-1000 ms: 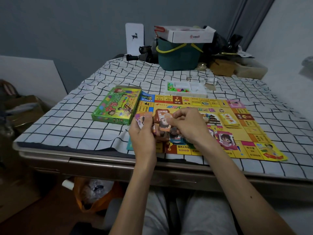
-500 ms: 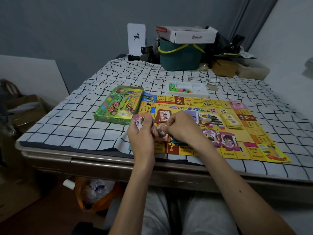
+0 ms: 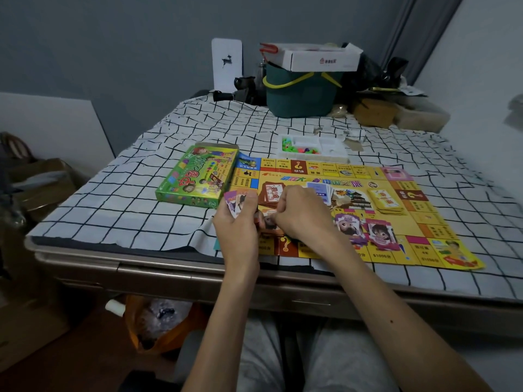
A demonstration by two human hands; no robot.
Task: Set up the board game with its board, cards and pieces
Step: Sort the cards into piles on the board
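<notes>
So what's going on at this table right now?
A person is laying out a board game. The left hand holds a fan of cards and the right hand pinches one of them over the yellow board. Card piles lie on the board. The green game box sits at its left, the white tray of pieces behind it.

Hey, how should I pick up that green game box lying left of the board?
Probably pinch the green game box across its near short end, coming from the front: it lies flat, that end faces you unobstructed, while its right long side crowds the board.
</notes>
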